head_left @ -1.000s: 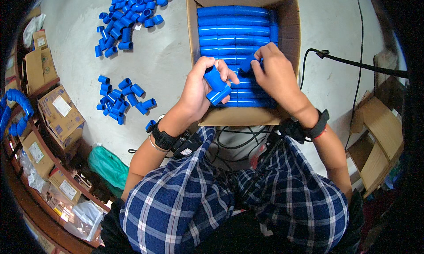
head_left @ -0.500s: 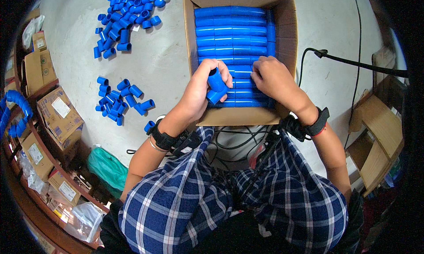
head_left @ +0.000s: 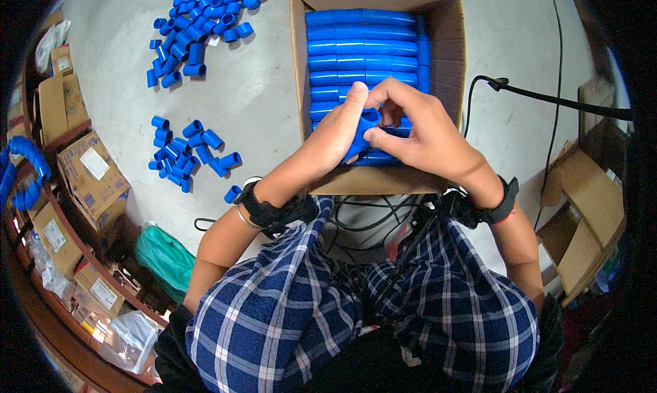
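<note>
While loose blue fittings lie scattered on the floor at left, the left hand and right hand (meeting over the box) together grip one blue fitting above the packed rows in the cardboard box.

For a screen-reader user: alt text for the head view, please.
Both hands, left hand and right hand, grip one blue plastic pipe fitting over an open cardboard box of stacked blue fittings. Loose blue fittings lie on the grey floor.
</note>
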Available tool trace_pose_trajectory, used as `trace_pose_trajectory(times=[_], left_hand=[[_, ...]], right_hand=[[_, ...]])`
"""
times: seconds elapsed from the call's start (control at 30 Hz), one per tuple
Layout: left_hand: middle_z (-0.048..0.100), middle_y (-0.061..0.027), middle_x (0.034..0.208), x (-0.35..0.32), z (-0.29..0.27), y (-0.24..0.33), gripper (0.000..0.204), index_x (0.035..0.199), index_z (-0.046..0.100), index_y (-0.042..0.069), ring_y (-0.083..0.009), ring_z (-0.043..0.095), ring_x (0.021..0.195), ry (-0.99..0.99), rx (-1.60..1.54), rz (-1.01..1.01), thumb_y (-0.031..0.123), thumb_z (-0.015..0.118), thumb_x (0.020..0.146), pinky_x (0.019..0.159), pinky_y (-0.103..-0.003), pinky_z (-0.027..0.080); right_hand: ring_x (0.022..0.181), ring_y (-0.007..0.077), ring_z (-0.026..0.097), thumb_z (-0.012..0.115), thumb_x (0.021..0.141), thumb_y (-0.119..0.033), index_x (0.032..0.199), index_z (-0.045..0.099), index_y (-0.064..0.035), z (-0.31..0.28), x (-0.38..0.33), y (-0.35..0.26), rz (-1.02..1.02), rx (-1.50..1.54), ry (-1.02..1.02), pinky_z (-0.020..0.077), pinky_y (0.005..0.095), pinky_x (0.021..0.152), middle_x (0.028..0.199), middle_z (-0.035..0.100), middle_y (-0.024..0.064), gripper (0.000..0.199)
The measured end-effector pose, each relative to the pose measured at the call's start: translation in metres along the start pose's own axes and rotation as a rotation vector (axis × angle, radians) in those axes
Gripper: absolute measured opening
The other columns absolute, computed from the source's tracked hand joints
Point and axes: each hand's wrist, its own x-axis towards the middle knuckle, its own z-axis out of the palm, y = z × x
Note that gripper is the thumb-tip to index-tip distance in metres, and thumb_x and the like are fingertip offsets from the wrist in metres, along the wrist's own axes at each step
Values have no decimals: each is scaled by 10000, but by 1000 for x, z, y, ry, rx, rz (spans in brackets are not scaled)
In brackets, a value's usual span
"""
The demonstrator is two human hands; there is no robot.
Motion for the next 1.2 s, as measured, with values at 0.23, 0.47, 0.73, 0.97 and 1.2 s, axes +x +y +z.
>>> trace_pose_trajectory(times=[0.23, 0.47, 0.73, 0.97, 1.2], left_hand=[[606, -83, 868, 12, -5, 9, 410, 1023, 611, 35, -171, 580, 769, 270, 584, 484, 387, 401, 1050, 677, -321, 478], [637, -171, 934, 19, -20, 8, 169, 997, 663, 29, -357, 653, 847, 259, 1313, 524, 62, 581, 853, 762, -443, 544], [639, -166, 896, 19, -25, 3, 198, 948, 667, 19, -344, 667, 824, 147, 1488, 495, 26, 628, 753, 736, -438, 563], [634, -156, 896, 18, -24, 2, 147, 899, 660, 51, -350, 660, 828, 95, 1496, 431, 30, 626, 757, 735, -453, 560], [629, -144, 895, 20, -25, -1, 91, 895, 626, 46, -340, 659, 835, 133, 1497, 515, 92, 632, 817, 720, -448, 559]], right_hand=[[793, 94, 484, 728, 756, -56, 982, 524, -46, -20, 2, 7, 4, -36, 189, 452, 240, 709, 882, 503, 4, 305], [873, 256, 592, 654, 756, -42, 1048, 543, -40, -21, 3, 24, -56, -563, 245, 498, 350, 808, 971, 594, 123, 313], [903, 355, 606, 605, 757, 35, 975, 552, 22, -20, -9, 38, 67, -899, -37, 520, 436, 822, 922, 624, 188, 225], [808, 340, 654, 618, 752, 18, 931, 588, 5, -21, -9, 45, 28, -1102, -146, 550, 418, 732, 805, 654, 168, 181], [786, 290, 669, 623, 784, -69, 847, 652, -50, -17, -7, 54, -130, -1204, -69, 562, 384, 681, 794, 668, 126, 72]])
